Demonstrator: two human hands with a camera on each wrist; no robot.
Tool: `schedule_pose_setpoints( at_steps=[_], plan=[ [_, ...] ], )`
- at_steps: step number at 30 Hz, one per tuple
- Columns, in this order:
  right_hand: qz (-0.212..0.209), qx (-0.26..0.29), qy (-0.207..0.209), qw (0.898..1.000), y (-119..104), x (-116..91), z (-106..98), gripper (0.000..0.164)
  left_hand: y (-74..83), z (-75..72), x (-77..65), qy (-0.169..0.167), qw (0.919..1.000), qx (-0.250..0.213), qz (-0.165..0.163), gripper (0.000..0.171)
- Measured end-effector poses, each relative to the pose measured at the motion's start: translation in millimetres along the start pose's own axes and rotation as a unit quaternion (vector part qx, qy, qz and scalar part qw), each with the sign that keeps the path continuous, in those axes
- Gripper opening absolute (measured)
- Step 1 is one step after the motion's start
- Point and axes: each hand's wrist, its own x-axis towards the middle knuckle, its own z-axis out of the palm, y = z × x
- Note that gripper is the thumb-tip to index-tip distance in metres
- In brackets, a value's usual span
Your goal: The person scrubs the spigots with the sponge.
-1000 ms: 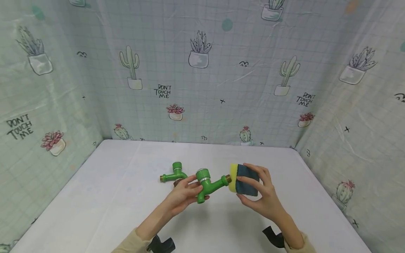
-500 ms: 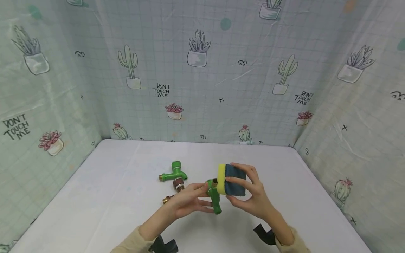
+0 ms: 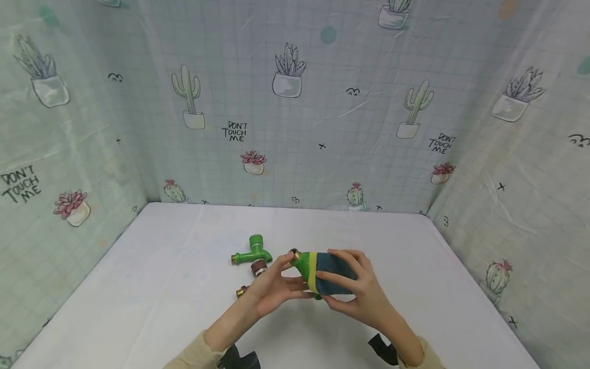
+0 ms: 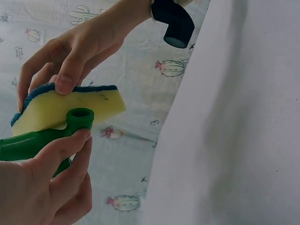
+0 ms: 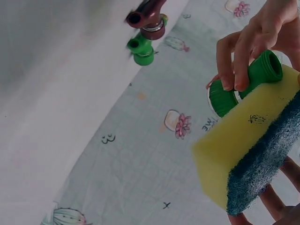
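My left hand (image 3: 276, 289) holds a green tap (image 3: 301, 264) above the table, its brass threaded end up near the thumb. My right hand (image 3: 357, 287) grips a sponge (image 3: 335, 269), yellow foam with a dark blue scouring layer, fingers on the blue side. The foam meets the tap's body and hides part of it in the head view. From the left wrist, the tap's green spout mouth (image 4: 80, 115) lies over the yellow face, fingertips just below it. In the right wrist view the tap's ridged knob (image 5: 221, 98) shows beside the foam.
Behind my left hand, a second green tap (image 3: 253, 254) lies on the white table (image 3: 184, 266). Close to it is a brown-red tap (image 3: 259, 267), partly hidden by the hand. Cactus-print cloth (image 3: 322, 118) walls the table at the back and sides.
The tap has been turned in my left hand, so its brass end now points up and left. The sponge has moved left and a little down onto the tap's body.
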Motion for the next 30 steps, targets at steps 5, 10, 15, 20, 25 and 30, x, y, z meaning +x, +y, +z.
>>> schedule_pose_setpoints(
  at_steps=[5,10,15,20,25,30],
  plan=[
    [-0.005,-0.023,-0.014,1.0,-1,-4,-1,0.033,-2.0,-3.4,-0.9,0.003,1.0,0.005,0.001,0.069],
    [-0.015,-0.006,0.024,1.0,-4,1,1,0.033,-9.6,-3.8,0.8,-0.02,0.9997,0.008,-0.009,0.066],
    [0.01,0.014,0.044,0.999,-8,8,5,0.035,-15.3,-2.5,2.2,-0.015,0.9997,0.018,-0.004,0.064],
    [0.052,0.007,0.021,0.998,-11,8,9,0.037,-13.1,-2.6,0.2,0.016,0.9982,0.049,0.031,0.061],
    [0.065,-0.007,0.003,0.998,-10,0,7,0.038,-9.5,-3.8,-3.8,0.01,0.9939,0.092,0.061,0.057],
    [0.063,-0.008,0.007,0.998,-9,-3,4,0.038,-11.3,-5.2,-1.7,0.013,0.9858,0.143,0.086,0.046]
  ],
)
